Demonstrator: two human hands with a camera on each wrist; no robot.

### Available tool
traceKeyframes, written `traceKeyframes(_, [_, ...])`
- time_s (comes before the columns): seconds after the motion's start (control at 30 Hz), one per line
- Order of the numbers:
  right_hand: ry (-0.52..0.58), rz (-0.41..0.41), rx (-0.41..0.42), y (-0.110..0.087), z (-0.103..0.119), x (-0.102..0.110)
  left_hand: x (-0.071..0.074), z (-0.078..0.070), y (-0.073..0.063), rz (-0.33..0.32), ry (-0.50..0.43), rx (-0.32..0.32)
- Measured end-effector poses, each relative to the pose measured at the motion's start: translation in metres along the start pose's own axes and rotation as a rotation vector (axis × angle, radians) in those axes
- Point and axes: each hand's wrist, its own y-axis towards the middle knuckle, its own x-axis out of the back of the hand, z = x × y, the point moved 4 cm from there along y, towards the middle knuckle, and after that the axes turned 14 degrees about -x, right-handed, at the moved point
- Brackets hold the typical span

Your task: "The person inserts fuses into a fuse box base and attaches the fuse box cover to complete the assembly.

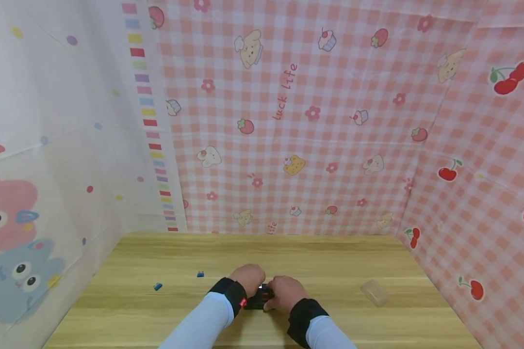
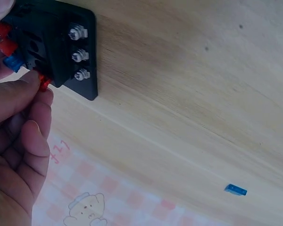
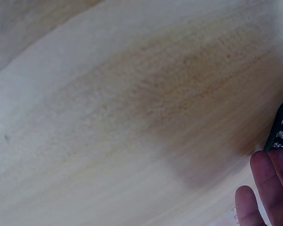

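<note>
A black fuse box (image 2: 87,28) with a row of metal terminal screws lies on the table in front of the person. Red and blue blade fuses (image 2: 13,62) stand in its slots. My left hand (image 1: 250,278) pinches a red blade fuse (image 2: 44,83) between thumb and forefinger, right at the end of the fuse row. On the box's other side, my right hand (image 1: 288,293) grips it, thumb at the near edge. In the right wrist view only some of its fingers (image 3: 269,188) show, beside the terminal screws; the rest is out of frame.
Two loose blue blade fuses lie left of the hands, one nearer fuse (image 1: 157,286) and one farther fuse (image 1: 200,274). A clear plastic cover (image 1: 374,293) is on the wooden table (image 1: 332,252) to the right. Patterned cloth (image 1: 297,145) walls the back and sides.
</note>
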Motion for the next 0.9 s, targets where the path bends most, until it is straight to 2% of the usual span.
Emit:
traceKeyframes(0.23, [0.001,0.011,-0.011,0.001,0.001,0.0,0.002,0.0,-0.007,-0.014,-0.01,-0.002])
traceKeyframes(0.47, [0.009,0.022,-0.007,0.002,0.0,-0.003,0.002,-0.001,-0.011,0.01,-0.046,0.025])
traceKeyframes(0.73, [0.01,0.01,-0.005,0.001,0.001,-0.001,0.007,-0.006,-0.01,0.033,-0.012,0.029])
traceKeyframes(0.9, [0.021,0.028,-0.019,0.001,0.0,-0.001,0.008,-0.008,-0.011,0.035,0.036,0.006])
